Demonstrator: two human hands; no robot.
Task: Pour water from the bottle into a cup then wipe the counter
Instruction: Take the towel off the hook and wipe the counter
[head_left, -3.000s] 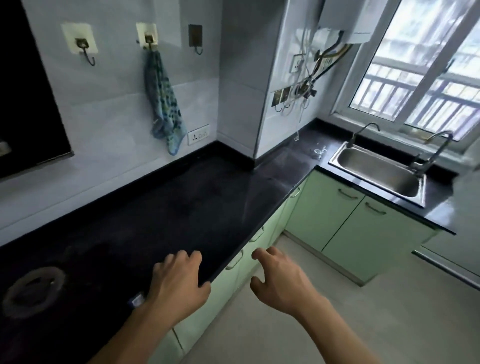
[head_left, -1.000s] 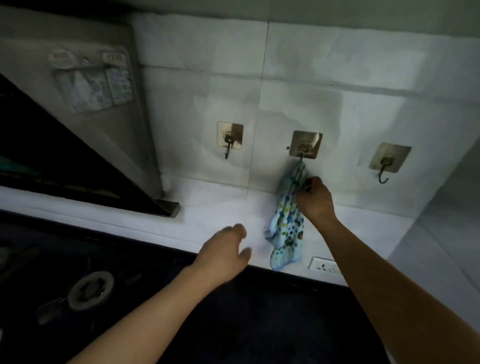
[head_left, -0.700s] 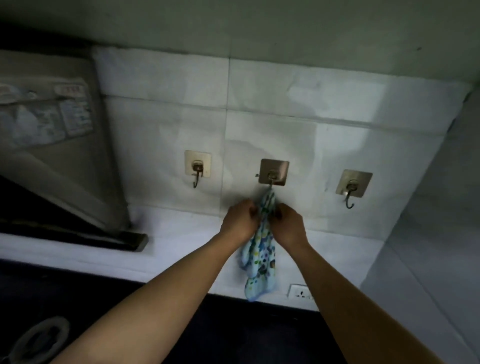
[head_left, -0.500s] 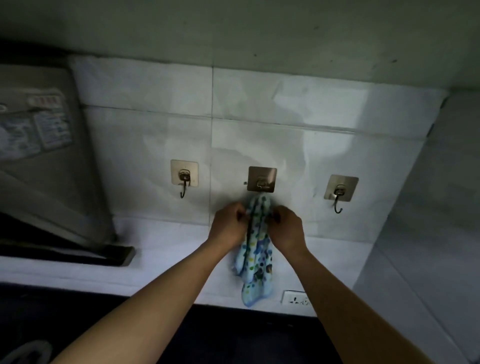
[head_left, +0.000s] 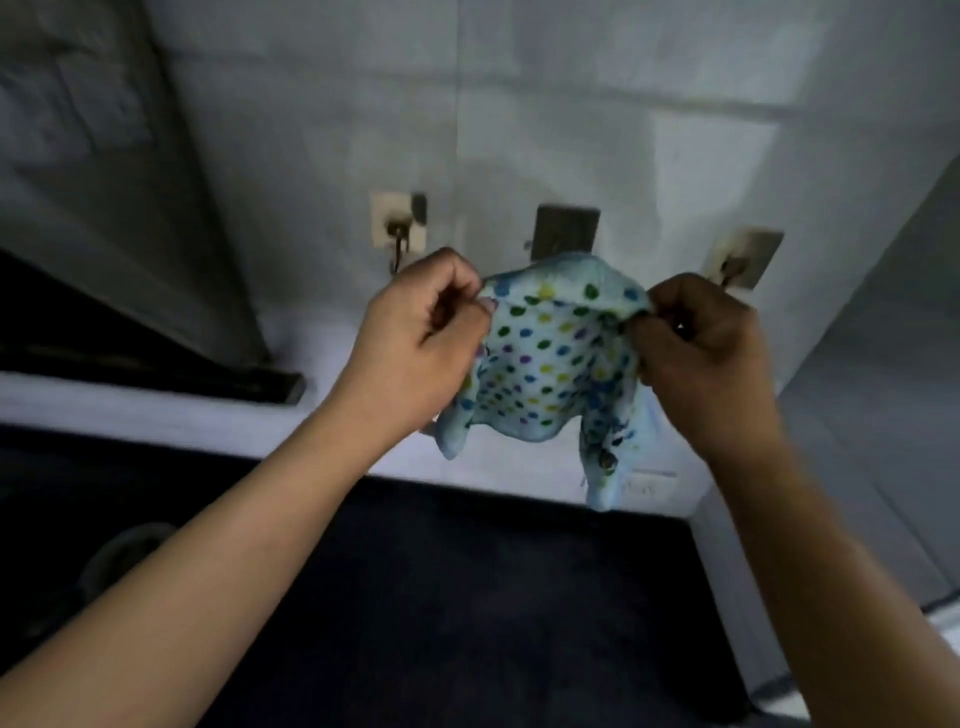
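A light blue cloth (head_left: 550, 358) with coloured dots hangs spread between my two hands, in front of the white tiled wall. My left hand (head_left: 421, 338) pinches its upper left edge. My right hand (head_left: 701, 353) pinches its upper right edge. The cloth is off the middle wall hook (head_left: 566, 231) and its lower corners dangle above the black counter (head_left: 467, 597). No bottle or cup is in view.
Three adhesive hooks sit in a row on the wall: left hook (head_left: 397, 228), the middle one, and right hook (head_left: 740, 257). A wall socket (head_left: 649, 486) lies behind the cloth's lower corner. A range hood (head_left: 130, 260) juts out at left; a stove burner (head_left: 124, 556) shows dimly below.
Both hands gripped the cloth while it hung on the middle hook, then lifted it off and pulled it apart, so it now hangs spread between them. The view tilted down.
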